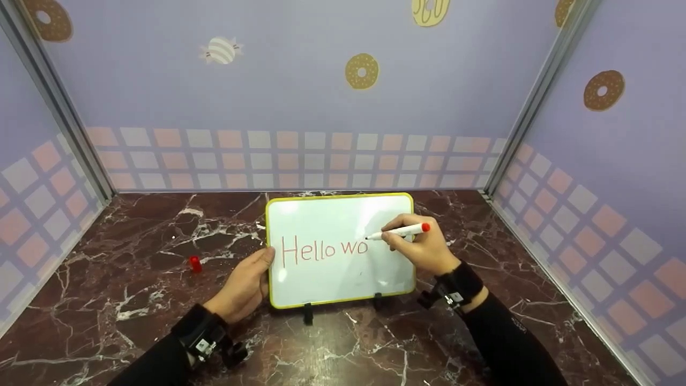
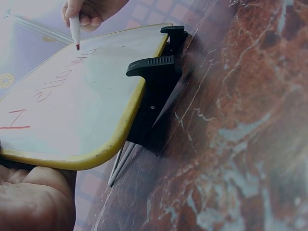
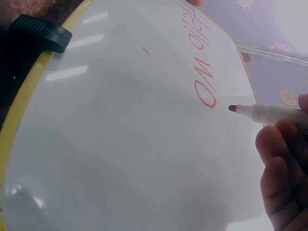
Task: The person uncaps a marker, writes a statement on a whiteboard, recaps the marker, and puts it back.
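Black sleeves (image 1: 509, 335) stand well apart, left fingers (image 1: 261, 260) gripping the whiteboard's (image 1: 327, 281) left edge (image 1: 268, 230), right fingers (image 1: 401, 220) pinching a marker (image 1: 403, 230).

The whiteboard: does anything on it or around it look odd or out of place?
One small thing: a short stray mark sits below the red lettering, joined to no letter. The red cap is off the marker, but that seems normal with the tip bare. Nothing looks spilled.

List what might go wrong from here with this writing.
The whiteboard, gripped at its left edge by the left hand, might shift if the marker presses hard. The loose red cap on the table could roll away or get knocked. With "Hello wo" reaching well across the whiteboard, further letters might get cramped near the right edge.
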Available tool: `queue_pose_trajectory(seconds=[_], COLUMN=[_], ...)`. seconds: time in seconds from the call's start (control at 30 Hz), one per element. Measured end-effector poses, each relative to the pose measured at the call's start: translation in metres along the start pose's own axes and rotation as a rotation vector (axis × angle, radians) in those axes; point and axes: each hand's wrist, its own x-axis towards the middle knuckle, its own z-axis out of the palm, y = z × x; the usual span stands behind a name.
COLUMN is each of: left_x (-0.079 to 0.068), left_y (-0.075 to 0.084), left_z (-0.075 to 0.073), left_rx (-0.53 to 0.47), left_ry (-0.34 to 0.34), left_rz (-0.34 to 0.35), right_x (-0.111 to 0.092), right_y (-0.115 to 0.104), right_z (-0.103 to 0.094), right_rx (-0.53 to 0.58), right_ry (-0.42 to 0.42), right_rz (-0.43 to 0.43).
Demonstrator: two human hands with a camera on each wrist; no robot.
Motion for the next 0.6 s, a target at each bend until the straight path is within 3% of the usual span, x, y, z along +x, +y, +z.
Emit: queue_pose_trajectory(seconds=[0.6], left_x=[-0.0008], left_y=[0.0003], left_z=[-0.0003], left_rx=[-0.008], left_ry=[-0.020], left_rz=[-0.001], right_x=[-0.0067], right_y=[0.0037], right_z=[-0.0043], right_rx=[-0.018], right_ry=[0.007], right_rz=[-0.029])
